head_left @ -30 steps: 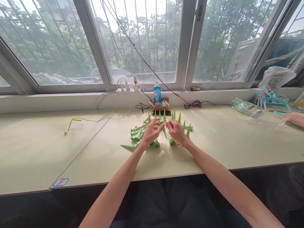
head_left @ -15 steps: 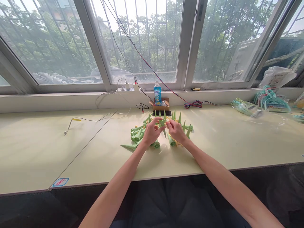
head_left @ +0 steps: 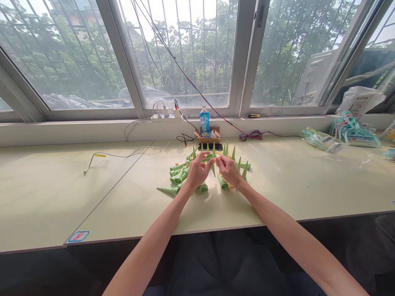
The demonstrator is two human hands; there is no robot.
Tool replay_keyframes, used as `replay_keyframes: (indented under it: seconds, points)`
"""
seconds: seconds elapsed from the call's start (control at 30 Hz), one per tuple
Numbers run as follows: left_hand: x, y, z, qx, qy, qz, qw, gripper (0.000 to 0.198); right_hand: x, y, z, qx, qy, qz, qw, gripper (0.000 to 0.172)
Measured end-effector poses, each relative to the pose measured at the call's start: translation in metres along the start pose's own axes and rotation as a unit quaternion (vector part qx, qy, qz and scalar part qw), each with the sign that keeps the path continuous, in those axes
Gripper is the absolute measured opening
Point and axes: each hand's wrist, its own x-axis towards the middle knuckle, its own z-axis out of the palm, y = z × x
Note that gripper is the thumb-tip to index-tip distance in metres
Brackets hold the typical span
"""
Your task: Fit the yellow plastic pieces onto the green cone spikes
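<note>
My left hand (head_left: 197,169) is closed around a green plastic spike (head_left: 210,156) by its wide hollow end. The spike's opening faces up and its point hangs down between my hands. Close against the rim, my right hand (head_left: 227,168) pinches its fingertips together; whatever they hold is too small to make out. Around and beneath both hands lie more green spikes (head_left: 177,177), several on their sides and others standing with points up. Small yellow pieces (head_left: 231,186) are scattered among them, partly hidden by my hands.
Behind the spikes are a dark phone (head_left: 218,146) and a small cardboard box (head_left: 202,139) by a blue-labelled bottle (head_left: 204,121). A coiled cable (head_left: 251,135) lies at the wall. Plastic hangers (head_left: 352,131) fill the back right. A thin cable (head_left: 123,156) crosses the table's left side.
The spike in my left hand has tipped so that its open end shows more. My right fingertips stay close beside it; the spikes on the table have not moved.
</note>
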Motion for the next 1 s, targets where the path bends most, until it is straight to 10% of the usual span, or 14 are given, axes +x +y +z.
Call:
replay_keyframes:
  seconds: [0.43,1.0]
  points:
    - [0.004,-0.001,-0.004,-0.134,-0.033,-0.161,0.977,0.072,-0.003,0.000,0.001,0.073,-0.041,-0.013,0.996,0.031]
    - [0.002,0.007,-0.008,-0.137,-0.098,-0.168,0.971,0.069,-0.002,0.005,-0.002,0.039,-0.024,-0.007,0.999,0.030]
